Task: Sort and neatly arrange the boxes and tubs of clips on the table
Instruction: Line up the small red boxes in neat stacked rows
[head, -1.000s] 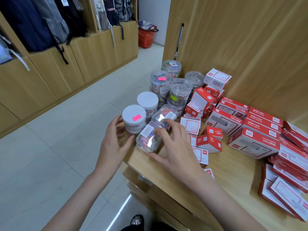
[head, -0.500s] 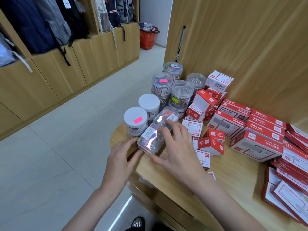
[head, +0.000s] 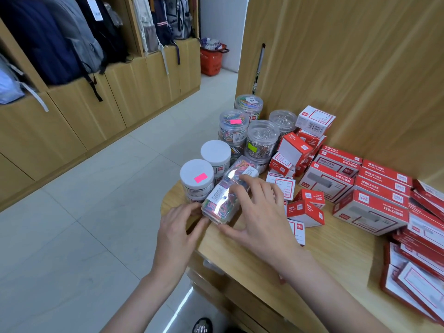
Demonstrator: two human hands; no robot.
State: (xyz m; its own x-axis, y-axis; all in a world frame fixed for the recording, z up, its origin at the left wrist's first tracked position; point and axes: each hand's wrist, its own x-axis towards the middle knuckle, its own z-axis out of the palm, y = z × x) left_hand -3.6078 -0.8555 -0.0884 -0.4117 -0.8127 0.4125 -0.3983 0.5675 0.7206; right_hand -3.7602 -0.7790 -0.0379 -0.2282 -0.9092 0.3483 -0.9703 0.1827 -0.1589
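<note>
A clear flat box of coloured clips lies near the table's rounded left corner, with a second clear box just behind it. My left hand touches its near-left end and my right hand cups its right side, fingers over its top. Two white-lidded tubs stand behind on the left, the nearer one with a pink sticker. Clear round tubs of clips are stacked further back. Small red and white boxes sit to the right of my right hand.
Larger red and white boxes lie in rows at the right, more stacked at the far right. A wooden wall panel backs the table. Tiled floor lies left; cabinets with hanging backpacks and a red basket stand beyond.
My left hand has left the pink-stickered tub and come down to the near end of the clear box. My right hand stays on that box.
</note>
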